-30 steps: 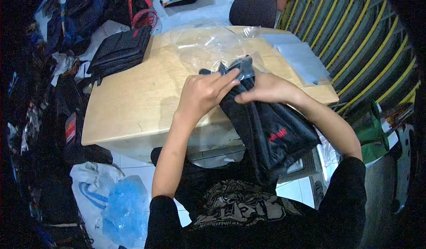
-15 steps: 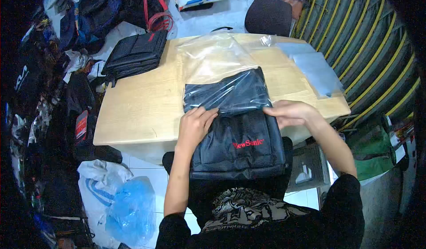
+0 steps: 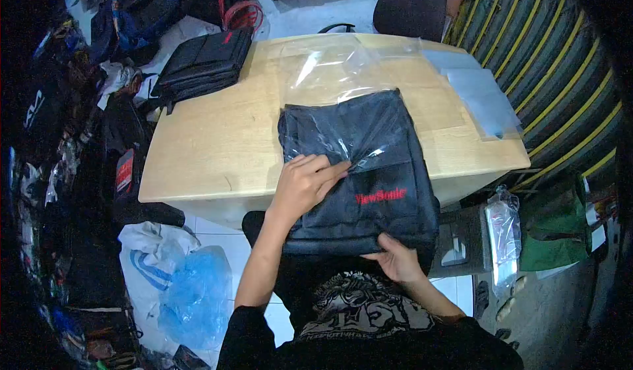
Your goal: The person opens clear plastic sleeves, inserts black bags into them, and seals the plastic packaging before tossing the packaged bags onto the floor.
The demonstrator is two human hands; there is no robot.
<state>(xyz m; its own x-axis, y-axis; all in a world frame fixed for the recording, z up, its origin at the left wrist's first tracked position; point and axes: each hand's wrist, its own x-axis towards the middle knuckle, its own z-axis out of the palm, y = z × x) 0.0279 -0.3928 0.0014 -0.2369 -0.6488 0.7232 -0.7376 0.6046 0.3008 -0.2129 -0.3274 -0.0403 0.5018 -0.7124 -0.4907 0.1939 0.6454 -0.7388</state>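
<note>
A black fabric bag with red "ViewSonic" lettering lies over the front edge of the table, its near end above my lap. Its far part is inside a clear plastic bag, which stretches flat across the tabletop beyond it. My left hand pinches the mouth of the plastic near the middle, pulling it into creases over the fabric. At the near edge of the black bag, my right hand grips it with the thumb on top; the other fingers are partly hidden underneath.
More black bags are stacked at the table's back left. Flat clear plastic bags lie at the right. A dark chair stands behind. Blue plastic is on the floor at left, and a green bag at right.
My right hand has moved from the plastic's right edge down to the black bag's near edge. My left hand has shifted right, gathering the plastic's mouth. The black bag sits farther into the plastic.
</note>
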